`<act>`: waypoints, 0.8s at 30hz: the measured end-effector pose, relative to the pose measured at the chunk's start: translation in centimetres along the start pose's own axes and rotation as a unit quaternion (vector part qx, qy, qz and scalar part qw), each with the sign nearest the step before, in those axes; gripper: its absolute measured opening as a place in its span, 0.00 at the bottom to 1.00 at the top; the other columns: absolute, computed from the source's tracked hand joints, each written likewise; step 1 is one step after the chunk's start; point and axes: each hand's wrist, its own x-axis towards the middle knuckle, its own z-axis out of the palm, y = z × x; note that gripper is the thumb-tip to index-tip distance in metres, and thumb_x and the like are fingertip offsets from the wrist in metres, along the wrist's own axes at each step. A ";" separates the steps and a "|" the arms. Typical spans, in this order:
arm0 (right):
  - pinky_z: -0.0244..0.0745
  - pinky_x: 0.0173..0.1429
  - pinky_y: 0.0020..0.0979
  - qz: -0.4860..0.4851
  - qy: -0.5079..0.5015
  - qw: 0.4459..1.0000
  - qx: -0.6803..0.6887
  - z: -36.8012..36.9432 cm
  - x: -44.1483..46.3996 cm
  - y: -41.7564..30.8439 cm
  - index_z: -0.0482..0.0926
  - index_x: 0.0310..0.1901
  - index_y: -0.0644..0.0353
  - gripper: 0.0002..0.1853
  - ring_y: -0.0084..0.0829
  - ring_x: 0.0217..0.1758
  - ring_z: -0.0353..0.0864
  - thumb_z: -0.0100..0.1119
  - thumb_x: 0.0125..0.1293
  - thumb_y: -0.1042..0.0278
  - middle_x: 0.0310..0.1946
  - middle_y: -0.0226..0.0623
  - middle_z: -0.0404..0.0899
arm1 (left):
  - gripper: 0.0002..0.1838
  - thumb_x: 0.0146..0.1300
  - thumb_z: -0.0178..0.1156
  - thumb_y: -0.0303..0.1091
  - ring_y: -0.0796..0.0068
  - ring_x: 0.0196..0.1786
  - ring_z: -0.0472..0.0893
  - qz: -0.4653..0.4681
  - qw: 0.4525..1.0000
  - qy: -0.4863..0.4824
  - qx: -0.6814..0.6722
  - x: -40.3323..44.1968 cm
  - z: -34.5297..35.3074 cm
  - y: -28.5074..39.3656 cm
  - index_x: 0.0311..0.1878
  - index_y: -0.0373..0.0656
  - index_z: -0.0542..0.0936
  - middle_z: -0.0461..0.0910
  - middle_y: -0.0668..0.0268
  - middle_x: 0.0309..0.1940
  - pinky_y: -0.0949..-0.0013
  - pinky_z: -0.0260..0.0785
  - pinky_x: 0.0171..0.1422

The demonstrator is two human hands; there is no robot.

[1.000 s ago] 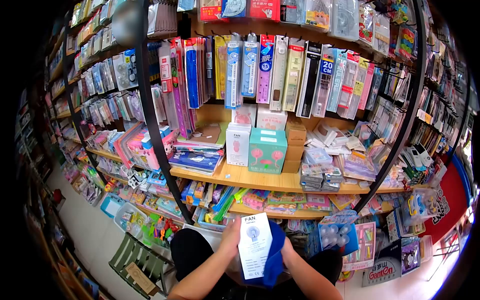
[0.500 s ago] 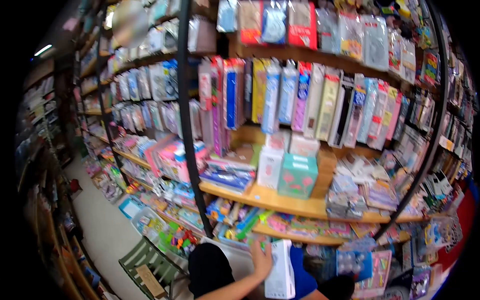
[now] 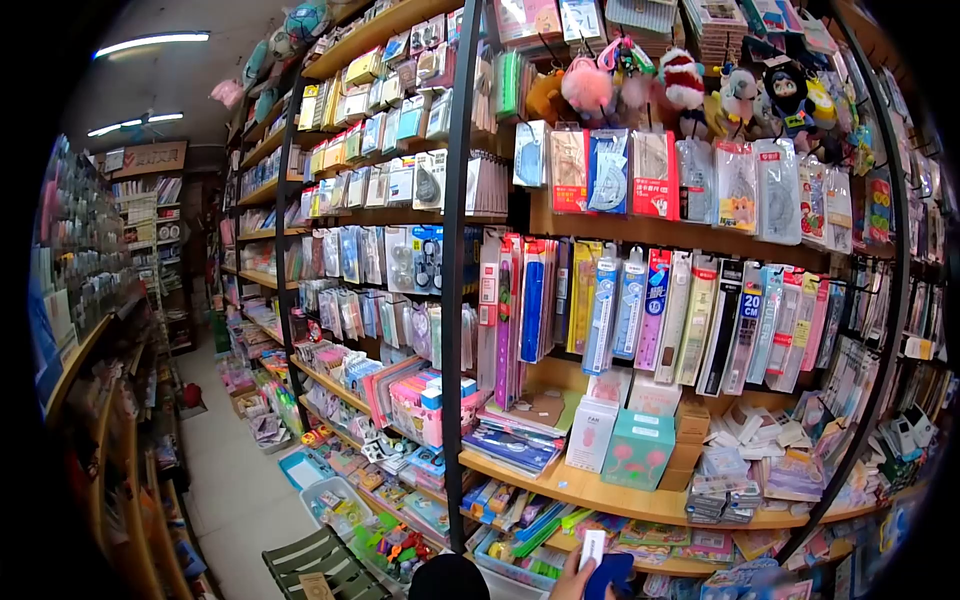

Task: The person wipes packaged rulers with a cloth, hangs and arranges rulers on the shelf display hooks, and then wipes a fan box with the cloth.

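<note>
At the bottom edge, my left hand (image 3: pixel 571 581) is closed around a slim white box (image 3: pixel 593 547). Only the upper end of that box shows, and the frame cuts off the rest. A piece of blue fabric (image 3: pixel 613 572) is right beside the box; what it belongs to cannot be made out. My right hand does not show clearly. Just above the held box, a shelf (image 3: pixel 540 489) carries a white carton (image 3: pixel 591 436) and a green carton (image 3: pixel 639 449) side by side.
Packaged rulers (image 3: pixel 690 325) hang in a row, with plush toys (image 3: pixel 685 80) higher up. A dark post (image 3: pixel 455 300) divides the shelving. A green slatted stool (image 3: pixel 312 562) and a clear bin (image 3: pixel 335 495) stand low on the left, near the aisle floor (image 3: pixel 215 470).
The view has tilted up and turned left, showing upper shelves and ceiling lights. The white box and my left hand now appear lower in frame, mostly cut off. My grip on the box remains.
</note>
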 end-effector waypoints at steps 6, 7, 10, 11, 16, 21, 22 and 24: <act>0.74 0.47 0.36 0.011 -0.010 1.000 -0.005 0.1 -1.4 -0.1 0.70 0.51 0.62 0.23 0.38 0.45 0.77 0.42 0.65 0.51 0.44 0.43 0.75 | 0.26 0.63 0.50 0.43 0.67 0.58 0.67 0.076 0.975 0.001 -0.209 2.5 -1.4 0.8 0.60 0.38 0.65 0.70 0.56 0.54 0.69 0.57 0.62; 0.74 0.47 0.36 0.013 -0.010 1.000 -0.004 0.0 -1.7 -0.1 0.70 0.51 0.62 0.23 0.38 0.44 0.77 0.42 0.65 0.51 0.44 0.43 0.75 | 0.25 0.64 0.49 0.42 0.66 0.58 0.66 0.096 0.985 0.001 -0.140 2.0 -1.3 0.7 0.60 0.38 0.65 0.69 0.56 0.55 0.69 0.56 0.62; 0.74 0.47 0.36 0.022 -0.012 1.000 0.005 0.0 -2.0 -0.2 0.70 0.51 0.63 0.23 0.38 0.44 0.77 0.42 0.65 0.50 0.44 0.43 0.75 | 0.25 0.64 0.49 0.41 0.67 0.61 0.63 0.142 0.990 0.005 -0.012 1.0 0.1 -0.8 0.60 0.38 0.65 0.65 0.57 0.58 0.70 0.53 0.64; 0.74 0.47 0.36 0.028 -0.012 0.999 0.011 -0.1 -2.0 -0.1 0.70 0.51 0.63 0.23 0.38 0.44 0.77 0.42 0.65 0.50 0.43 0.43 0.75 | 0.25 0.64 0.48 0.42 0.67 0.62 0.61 0.115 0.993 -0.036 -0.003 -1.1 0.4 1.1 0.61 0.38 0.64 0.65 0.57 0.59 0.70 0.51 0.65; 0.74 0.47 0.36 0.136 -0.003 0.981 0.138 -0.8 -3.4 2.3 0.70 0.50 0.63 0.24 0.39 0.44 0.77 0.42 0.65 0.50 0.43 0.44 0.76 | 0.32 0.61 0.53 0.40 0.65 0.64 0.60 0.135 0.989 -0.060 -0.001 -2.9 1.9 -0.5 0.65 0.41 0.55 0.61 0.56 0.61 0.69 0.49 0.66; 0.75 0.46 0.36 0.343 0.002 0.799 0.494 -1.5 -6.4 6.6 0.71 0.49 0.63 0.24 0.39 0.43 0.77 0.41 0.65 0.50 0.42 0.44 0.76 | 0.38 0.56 0.60 0.32 0.64 0.65 0.57 0.228 0.971 -0.062 -0.031 -3.1 1.6 1.0 0.64 0.36 0.51 0.58 0.54 0.60 0.65 0.48 0.68; 0.75 0.46 0.36 0.366 -0.006 0.752 0.549 -1.4 -7.1 6.9 0.71 0.49 0.63 0.24 0.39 0.43 0.77 0.41 0.65 0.50 0.42 0.44 0.76 | 0.39 0.55 0.61 0.31 0.64 0.65 0.57 0.240 0.969 -0.049 -0.027 -2.9 1.4 1.6 0.65 0.36 0.49 0.58 0.53 0.60 0.65 0.47 0.68; 0.75 0.46 0.36 0.395 -0.022 0.664 0.635 -1.0 -7.8 7.5 0.71 0.49 0.63 0.24 0.39 0.43 0.77 0.41 0.65 0.50 0.42 0.44 0.76 | 0.38 0.54 0.59 0.25 0.62 0.66 0.55 0.265 0.957 -0.052 -0.110 -1.5 1.2 1.6 0.63 0.37 0.47 0.54 0.52 0.62 0.63 0.46 0.68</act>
